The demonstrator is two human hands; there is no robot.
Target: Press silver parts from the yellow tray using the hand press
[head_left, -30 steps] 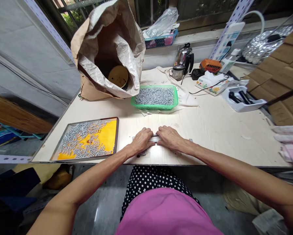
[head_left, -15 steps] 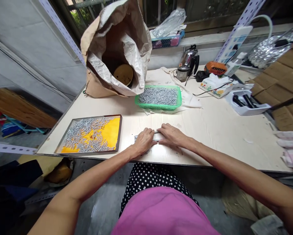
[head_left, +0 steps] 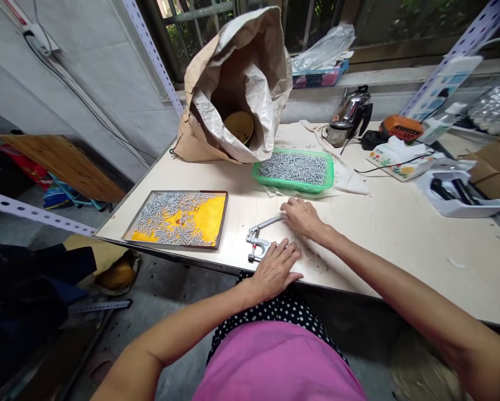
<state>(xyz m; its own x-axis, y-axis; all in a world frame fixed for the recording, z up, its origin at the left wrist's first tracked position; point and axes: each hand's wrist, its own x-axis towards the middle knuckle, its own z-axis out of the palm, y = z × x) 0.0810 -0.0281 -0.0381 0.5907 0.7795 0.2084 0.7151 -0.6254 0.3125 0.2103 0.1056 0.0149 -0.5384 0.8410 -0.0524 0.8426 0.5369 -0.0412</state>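
Observation:
A pair of silver snap-fastener pliers [head_left: 268, 223] lies on the table in front of me, its jaws to the left and its handles spread apart. A red part and a dark screw show at the jaws. My right hand [head_left: 303, 218] has its curled fingers at the end of the upper handle. Lying flat over the lower handle is my left hand [head_left: 277, 265], fingers stretched out; it hides most of that handle. To the left, a shallow tray [head_left: 223, 223] with a yellow bottom holds many small silver metal pins. A green plastic basket [head_left: 294, 186] behind my hands is full of similar pins.
Behind the tray stands a large paper sack [head_left: 203, 133] with a round container inside. A steel kettle [head_left: 352, 114], an orange battery pack [head_left: 401, 128], a tissue pack [head_left: 400, 159] and a white holder [head_left: 462, 200] line the back right. The table's front edge runs close to my body.
The pliers' handles, earlier mostly hidden under both hands, are now spread and visible. My right hand is on the upper handle, and my left hand has flattened over the lower one. The view has shifted left.

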